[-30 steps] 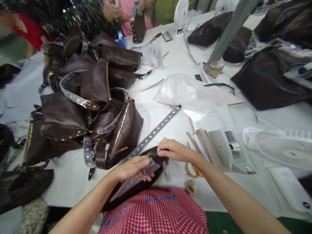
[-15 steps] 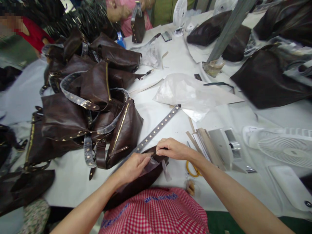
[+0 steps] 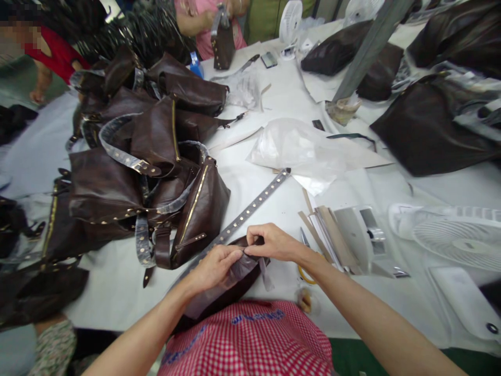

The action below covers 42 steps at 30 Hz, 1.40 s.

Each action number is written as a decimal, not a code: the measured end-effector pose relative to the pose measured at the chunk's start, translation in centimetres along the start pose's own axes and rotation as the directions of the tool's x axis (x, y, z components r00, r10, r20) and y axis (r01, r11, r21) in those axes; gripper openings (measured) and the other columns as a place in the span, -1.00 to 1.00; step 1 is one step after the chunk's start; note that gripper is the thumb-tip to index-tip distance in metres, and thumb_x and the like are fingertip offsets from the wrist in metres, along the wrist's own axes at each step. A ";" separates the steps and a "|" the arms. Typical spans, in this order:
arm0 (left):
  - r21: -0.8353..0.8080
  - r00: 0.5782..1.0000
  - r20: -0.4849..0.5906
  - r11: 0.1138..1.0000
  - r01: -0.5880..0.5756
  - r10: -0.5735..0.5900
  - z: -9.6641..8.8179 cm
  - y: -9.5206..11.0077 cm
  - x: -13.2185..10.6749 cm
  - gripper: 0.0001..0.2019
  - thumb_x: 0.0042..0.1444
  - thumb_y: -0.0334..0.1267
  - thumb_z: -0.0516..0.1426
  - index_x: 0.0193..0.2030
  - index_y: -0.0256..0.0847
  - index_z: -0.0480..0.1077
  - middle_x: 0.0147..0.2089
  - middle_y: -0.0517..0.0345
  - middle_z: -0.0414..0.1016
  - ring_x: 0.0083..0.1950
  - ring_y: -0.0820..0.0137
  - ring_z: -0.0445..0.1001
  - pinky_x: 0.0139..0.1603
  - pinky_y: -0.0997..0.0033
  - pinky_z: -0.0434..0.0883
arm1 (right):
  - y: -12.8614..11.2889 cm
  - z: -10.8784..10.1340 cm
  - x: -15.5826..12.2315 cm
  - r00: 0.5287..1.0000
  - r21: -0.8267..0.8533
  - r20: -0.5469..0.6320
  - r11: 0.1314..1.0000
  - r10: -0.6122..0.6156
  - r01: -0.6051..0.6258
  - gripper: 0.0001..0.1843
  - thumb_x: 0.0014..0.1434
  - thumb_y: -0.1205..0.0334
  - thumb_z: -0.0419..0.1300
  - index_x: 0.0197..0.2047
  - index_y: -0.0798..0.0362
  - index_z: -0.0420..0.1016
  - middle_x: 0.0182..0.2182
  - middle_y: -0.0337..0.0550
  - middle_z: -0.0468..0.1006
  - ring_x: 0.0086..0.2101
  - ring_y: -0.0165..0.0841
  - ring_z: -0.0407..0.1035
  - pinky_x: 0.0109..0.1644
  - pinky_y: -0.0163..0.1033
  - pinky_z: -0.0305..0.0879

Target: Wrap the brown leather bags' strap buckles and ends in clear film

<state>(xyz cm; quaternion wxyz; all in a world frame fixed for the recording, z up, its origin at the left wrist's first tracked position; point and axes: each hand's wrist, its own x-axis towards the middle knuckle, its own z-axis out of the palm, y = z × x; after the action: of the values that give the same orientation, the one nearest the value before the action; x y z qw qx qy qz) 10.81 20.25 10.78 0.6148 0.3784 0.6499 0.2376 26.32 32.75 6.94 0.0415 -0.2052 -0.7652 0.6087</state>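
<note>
A dark brown leather bag [image 3: 219,295] lies at the near table edge against my checked apron. A thin clear plastic film [image 3: 238,267] covers its top. My left hand [image 3: 213,266] pinches the film with closed fingers. My right hand [image 3: 272,241] pinches the same film right beside it, fingertips almost touching the left ones. A long studded strap [image 3: 250,209] wrapped in film runs from the bag up and right across the white table [image 3: 117,292].
A heap of brown studded bags [image 3: 141,167] fills the left. Clear plastic bags [image 3: 297,149], card strips [image 3: 324,224], yellow scissors [image 3: 307,271], a tape dispenser [image 3: 368,235] and white fans [image 3: 454,240] lie right. Other people work at the far edge. A grey post [image 3: 368,49] rises behind.
My left hand has slid up and right along the bag until its fingertips meet the right hand's. The film has bunched up between them. The right hand barely moved.
</note>
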 end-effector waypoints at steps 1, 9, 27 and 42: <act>-0.056 1.000 0.003 0.998 0.007 -0.007 0.1 -0.3 0.2 -0.61 0.14 0.03 0.08 -0.36 -0.30 0.50 -0.50 0.20 0.38 -0.45 0.44 0.28 -0.35 0.46 0.27 | 0.0 0.0 0.0 1.000 -0.012 0.009 1.000 -0.003 0.004 -0.90 0.01 0.33 0.25 -0.49 0.11 0.41 -0.59 -0.38 0.36 -0.52 -0.53 0.19 -0.41 -0.42 0.07; -0.409 0.980 -0.197 0.911 -0.048 -0.038 0.9 -2.0 0.3 -0.70 -0.17 -0.14 0.34 -0.42 -0.26 0.37 -0.42 0.21 0.40 -0.39 0.49 0.30 -0.33 0.50 0.21 | -0.1 -0.5 0.1 0.998 0.034 0.060 0.999 -0.008 0.006 -0.91 0.02 0.31 0.29 -0.45 0.11 0.46 -0.55 -0.34 0.42 -0.49 -0.50 0.25 -0.39 -0.41 0.10; -0.336 0.967 -0.253 0.940 -0.059 -0.029 1.6 -0.7 1.1 -0.76 -0.19 -0.21 0.28 -0.59 -0.24 0.29 -0.52 0.26 0.25 -0.42 0.48 0.18 -0.35 0.47 0.13 | -0.2 0.0 0.8 0.990 -0.154 0.083 0.980 -0.113 0.125 -0.89 0.07 0.42 0.21 -0.48 0.11 0.45 -0.55 -0.32 0.40 -0.47 -0.47 0.26 -0.36 -0.38 0.09; -0.315 0.973 -0.212 0.949 0.020 -0.091 0.7 0.7 1.3 -0.83 -0.22 -0.26 0.24 -0.59 -0.27 0.34 -0.48 0.21 0.35 -0.44 0.49 0.23 -0.36 0.45 0.14 | 3.2 -1.1 -0.1 0.982 0.086 0.071 0.982 -0.176 0.170 -0.91 0.16 0.27 0.15 -0.33 0.08 0.44 -0.32 -0.19 0.47 -0.24 -0.35 0.36 -0.07 -0.23 0.26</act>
<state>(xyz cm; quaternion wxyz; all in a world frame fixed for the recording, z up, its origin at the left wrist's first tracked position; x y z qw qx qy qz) 11.67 21.55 10.40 0.5959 0.2293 0.6800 0.3604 27.55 34.28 4.24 0.0726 -0.1120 -0.7565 0.6402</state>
